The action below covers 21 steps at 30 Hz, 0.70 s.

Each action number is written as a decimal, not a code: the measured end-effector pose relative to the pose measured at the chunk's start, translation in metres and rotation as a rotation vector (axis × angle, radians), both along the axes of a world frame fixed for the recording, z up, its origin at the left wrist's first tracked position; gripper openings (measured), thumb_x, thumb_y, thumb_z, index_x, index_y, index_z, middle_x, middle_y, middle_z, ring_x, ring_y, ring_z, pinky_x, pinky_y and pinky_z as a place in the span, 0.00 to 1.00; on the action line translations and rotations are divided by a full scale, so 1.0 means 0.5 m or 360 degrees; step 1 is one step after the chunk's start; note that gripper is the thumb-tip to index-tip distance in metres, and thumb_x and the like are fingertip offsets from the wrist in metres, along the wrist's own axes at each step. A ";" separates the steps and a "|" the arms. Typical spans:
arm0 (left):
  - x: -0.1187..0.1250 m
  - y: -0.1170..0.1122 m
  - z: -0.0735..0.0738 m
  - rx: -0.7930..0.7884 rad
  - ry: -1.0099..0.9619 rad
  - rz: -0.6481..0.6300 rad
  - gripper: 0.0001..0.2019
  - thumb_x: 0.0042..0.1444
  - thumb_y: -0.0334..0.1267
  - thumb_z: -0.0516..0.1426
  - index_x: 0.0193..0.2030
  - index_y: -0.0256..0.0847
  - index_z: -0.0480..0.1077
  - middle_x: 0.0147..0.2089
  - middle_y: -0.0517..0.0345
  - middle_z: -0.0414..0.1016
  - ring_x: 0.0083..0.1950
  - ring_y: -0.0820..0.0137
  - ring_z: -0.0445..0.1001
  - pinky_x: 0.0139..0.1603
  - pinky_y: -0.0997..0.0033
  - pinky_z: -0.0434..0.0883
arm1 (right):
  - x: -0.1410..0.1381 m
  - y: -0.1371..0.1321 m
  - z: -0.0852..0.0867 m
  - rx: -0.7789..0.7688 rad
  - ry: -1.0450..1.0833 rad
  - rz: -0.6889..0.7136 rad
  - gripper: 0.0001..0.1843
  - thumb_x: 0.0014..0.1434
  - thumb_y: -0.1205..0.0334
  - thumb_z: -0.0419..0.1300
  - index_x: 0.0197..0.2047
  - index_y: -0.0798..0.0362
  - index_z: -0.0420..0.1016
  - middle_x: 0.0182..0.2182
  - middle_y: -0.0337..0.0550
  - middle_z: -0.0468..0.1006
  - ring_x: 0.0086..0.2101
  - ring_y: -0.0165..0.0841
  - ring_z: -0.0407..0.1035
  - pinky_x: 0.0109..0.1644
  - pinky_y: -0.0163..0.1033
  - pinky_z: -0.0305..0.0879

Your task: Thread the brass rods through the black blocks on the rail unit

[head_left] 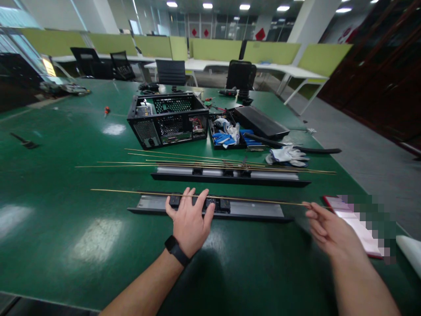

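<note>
My right hand (324, 226) pinches the right end of a long thin brass-coloured rod (263, 201). The rod runs leftward over a black-edged metal channel (256, 210) lying on the green table. Spread over several small black blocks (225, 204) in the channel is my left hand (190, 215), its fingertips by the rod; whether they press on the blocks or the rod I cannot tell. Just behind lies a second channel (272, 176) with black blocks in it and several more thin rods (171, 162) across its top.
An open black computer case (174, 120) stands behind the rods. To its right are a tray with blue and white gloves (226, 134), a black panel (261, 120) and another pair of gloves (287, 156). A brush (26, 142) lies at left, a red-edged booklet (351, 219) at right.
</note>
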<state>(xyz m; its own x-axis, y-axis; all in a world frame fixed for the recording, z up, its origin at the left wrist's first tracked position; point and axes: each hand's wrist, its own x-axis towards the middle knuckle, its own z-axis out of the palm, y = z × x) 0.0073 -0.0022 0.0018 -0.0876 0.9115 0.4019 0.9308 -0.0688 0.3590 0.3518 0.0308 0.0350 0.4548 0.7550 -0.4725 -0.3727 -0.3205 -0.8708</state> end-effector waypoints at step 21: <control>0.001 -0.002 0.007 -0.0045 -0.0006 -0.0009 0.19 0.72 0.49 0.52 0.65 0.52 0.72 0.67 0.41 0.74 0.73 0.51 0.66 0.73 0.27 0.38 | -0.276 -0.027 -0.006 0.0083 0.0189 0.0493 0.18 0.60 0.53 0.69 0.45 0.59 0.79 0.27 0.44 0.80 0.10 0.19 0.50 0.08 0.27 0.42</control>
<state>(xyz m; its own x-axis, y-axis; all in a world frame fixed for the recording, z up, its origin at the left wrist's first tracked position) 0.0078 -0.0030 0.0054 -0.0840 0.9228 0.3759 0.9290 -0.0639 0.3645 0.2137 0.0175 0.0319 0.1441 0.8731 -0.4657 -0.3647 -0.3906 -0.8452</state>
